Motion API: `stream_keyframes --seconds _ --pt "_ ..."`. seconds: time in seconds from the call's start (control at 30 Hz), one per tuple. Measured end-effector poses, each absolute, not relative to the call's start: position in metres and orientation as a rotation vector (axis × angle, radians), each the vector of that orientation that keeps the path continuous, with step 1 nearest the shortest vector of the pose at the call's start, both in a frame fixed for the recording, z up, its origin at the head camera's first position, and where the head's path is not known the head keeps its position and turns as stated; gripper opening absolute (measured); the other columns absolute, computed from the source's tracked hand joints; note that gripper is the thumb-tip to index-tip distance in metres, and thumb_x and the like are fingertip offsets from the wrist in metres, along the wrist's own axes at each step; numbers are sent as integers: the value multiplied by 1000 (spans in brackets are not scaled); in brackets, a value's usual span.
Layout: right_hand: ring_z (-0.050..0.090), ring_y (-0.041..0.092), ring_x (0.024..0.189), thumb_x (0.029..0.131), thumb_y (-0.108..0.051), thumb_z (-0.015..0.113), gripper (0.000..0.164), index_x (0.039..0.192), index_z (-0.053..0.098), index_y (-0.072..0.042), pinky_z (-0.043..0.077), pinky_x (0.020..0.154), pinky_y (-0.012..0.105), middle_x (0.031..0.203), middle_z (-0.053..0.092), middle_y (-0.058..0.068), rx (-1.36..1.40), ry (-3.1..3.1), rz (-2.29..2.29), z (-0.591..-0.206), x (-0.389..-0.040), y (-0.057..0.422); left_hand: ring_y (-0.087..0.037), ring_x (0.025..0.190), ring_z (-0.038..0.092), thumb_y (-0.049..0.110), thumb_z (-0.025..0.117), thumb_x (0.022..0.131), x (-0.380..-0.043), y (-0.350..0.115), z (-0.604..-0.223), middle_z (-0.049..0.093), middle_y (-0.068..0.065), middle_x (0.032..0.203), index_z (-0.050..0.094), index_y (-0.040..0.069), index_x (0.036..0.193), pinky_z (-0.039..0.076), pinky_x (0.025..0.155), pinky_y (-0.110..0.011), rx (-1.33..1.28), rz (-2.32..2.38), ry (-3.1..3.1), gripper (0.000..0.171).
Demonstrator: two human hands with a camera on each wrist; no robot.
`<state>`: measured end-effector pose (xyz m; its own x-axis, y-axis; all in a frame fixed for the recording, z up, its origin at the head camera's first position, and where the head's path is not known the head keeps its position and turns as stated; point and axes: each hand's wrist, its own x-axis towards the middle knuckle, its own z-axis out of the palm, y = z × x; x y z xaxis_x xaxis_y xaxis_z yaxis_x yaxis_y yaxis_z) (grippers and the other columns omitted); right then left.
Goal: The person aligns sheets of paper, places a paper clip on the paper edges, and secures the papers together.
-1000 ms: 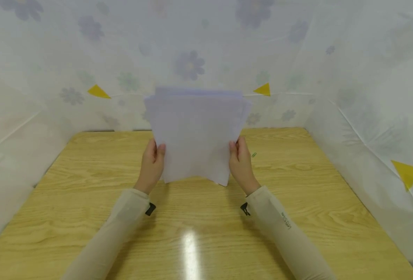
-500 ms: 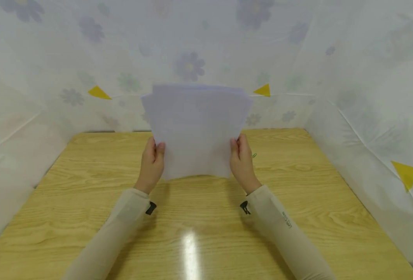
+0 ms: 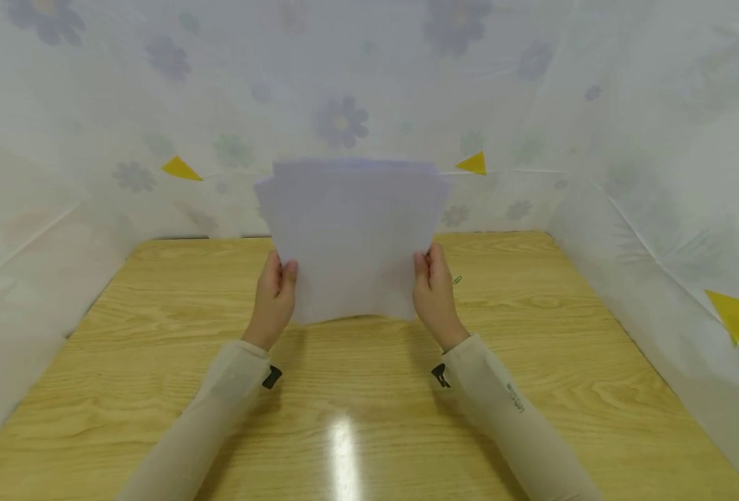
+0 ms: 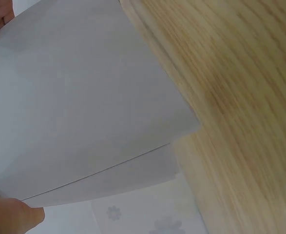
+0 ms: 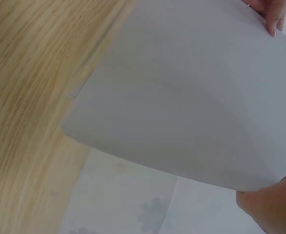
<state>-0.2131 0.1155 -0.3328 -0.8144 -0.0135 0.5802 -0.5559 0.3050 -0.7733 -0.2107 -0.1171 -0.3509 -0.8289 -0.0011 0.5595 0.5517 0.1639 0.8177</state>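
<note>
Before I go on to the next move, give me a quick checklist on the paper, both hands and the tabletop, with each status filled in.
1. Left hand gripping the paper sheets at their left edge: ok.
2. Right hand gripping the opposite edge: ok.
3. Sheet edges lined up: not ok; the top edges are staggered in the head view, and the left wrist view shows one sheet jutting past another.
4. Green paper clip in sight and uncovered: ok; it lies on the table just right of the right hand.
5. Bottom edge resting on the table: cannot tell.
6. Sheet count: cannot tell.
</note>
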Motion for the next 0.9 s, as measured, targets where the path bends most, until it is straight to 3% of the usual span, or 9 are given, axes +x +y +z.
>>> stream_keyframes --seconds 0.27,0.43,0.63,0.9 --pt "32 19 63 95 -4 34 16 97 42 9 28 55 27 74 37 15 495 -2136 1512 -350 -227 121 -21 95 46 0 32 94 -213 -119 -357 46 -22 108 36 -10 116 39 79 -28 -587 -1694 -2023 24" --pt "35 19 64 96 -10 33 18 97 42 5 30 55 28 76 39 13 516 -2128 1497 -361 -234 125 -25 97 45 1 31 95 -213 -119 -358 45 -21 109 34 -8 117 39 80 -31 -603 -1706 -2035 25" --pt "50 24 77 96 -13 32 21 105 41 4 40 61 33 88 48 17 539 -2110 1513 -364 -235 126 -24 106 44 6 34 95 -211 -119 -359 42 -17 118 31 -4 123 37 86 -36 -565 -1782 -2079 29" --pt "51 25 85 96 -14 31 22 108 39 3 42 66 37 96 47 18 543 -2116 1582 -366 -234 128 -26 109 42 6 37 94 -212 -117 -362 41 -17 120 30 -3 124 35 90 -41 -551 -1797 -2092 32"
